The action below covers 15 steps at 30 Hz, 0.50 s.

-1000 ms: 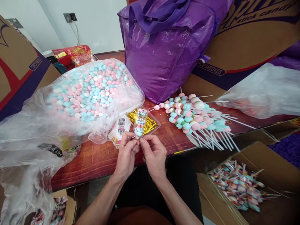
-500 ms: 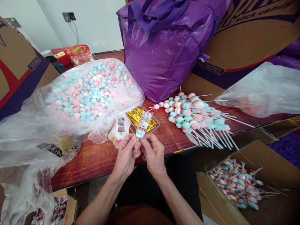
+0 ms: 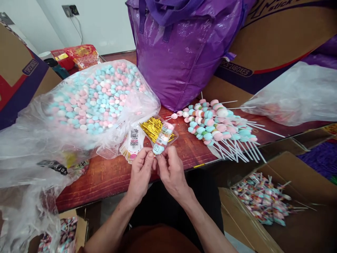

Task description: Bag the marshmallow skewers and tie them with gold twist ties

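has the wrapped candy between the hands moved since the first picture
Yes: against the gold ties on the table, the wrapped candy has shifted slightly right and toward the person, its far end leaning further right.

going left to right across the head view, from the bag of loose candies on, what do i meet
bag of loose candies → left hand → right hand → heap of skewered candies → cloudy plastic bag
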### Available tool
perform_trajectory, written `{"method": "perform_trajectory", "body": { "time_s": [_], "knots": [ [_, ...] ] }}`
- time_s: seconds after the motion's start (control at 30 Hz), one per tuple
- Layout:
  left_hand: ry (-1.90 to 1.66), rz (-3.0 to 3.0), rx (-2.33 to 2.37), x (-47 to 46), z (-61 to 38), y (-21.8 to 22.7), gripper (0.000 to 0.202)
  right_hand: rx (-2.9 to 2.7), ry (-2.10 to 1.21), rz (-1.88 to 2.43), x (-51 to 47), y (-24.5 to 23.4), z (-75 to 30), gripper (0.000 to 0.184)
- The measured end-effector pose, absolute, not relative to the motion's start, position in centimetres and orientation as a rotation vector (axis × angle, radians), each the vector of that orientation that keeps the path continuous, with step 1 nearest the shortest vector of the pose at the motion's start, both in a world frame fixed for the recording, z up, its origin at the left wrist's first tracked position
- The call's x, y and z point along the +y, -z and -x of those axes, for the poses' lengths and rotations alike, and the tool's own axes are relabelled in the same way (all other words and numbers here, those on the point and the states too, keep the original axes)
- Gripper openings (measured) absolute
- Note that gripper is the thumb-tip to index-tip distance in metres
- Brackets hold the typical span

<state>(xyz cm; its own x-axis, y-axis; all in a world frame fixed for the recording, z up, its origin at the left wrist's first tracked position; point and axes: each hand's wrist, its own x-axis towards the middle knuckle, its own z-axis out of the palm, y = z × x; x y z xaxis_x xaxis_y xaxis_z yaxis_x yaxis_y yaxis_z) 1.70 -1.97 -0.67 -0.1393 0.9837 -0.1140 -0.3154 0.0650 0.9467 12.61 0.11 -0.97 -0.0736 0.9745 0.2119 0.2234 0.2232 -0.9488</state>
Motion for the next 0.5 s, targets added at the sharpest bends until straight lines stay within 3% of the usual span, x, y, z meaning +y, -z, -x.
{"method": "perform_trajectory", "body": {
  "time_s": [0.13,0.27,0.37,0.43,0.5],
  "knots": [
    [-1.383,-0.971,1.207,-1.8,-1.7,0.7,0.018,-1.260,-1.308,1.200,0.1,0.3,-13.0,0.007],
    [-1.343,-0.601,1.086,-1.4,-1.8,0.9,0.026,-0.982,-1.653,1.086,0.1,0.7,-13.1,0.018],
    [-1.235,-0.344,0.935,-0.9,-1.4,0.7,0.034,-1.135,-1.424,1.129,-0.2,1.2,-13.5,0.018],
    [-1.176,-0.265,0.869,-0.7,-1.1,0.4,0.037,-1.385,-1.071,1.139,-0.4,1.5,-13.9,0.012],
    [-1.142,-0.203,0.836,-0.5,-0.8,0.3,0.040,-1.661,-0.722,1.059,-0.4,1.8,-14.3,0.019]
  ]
}}
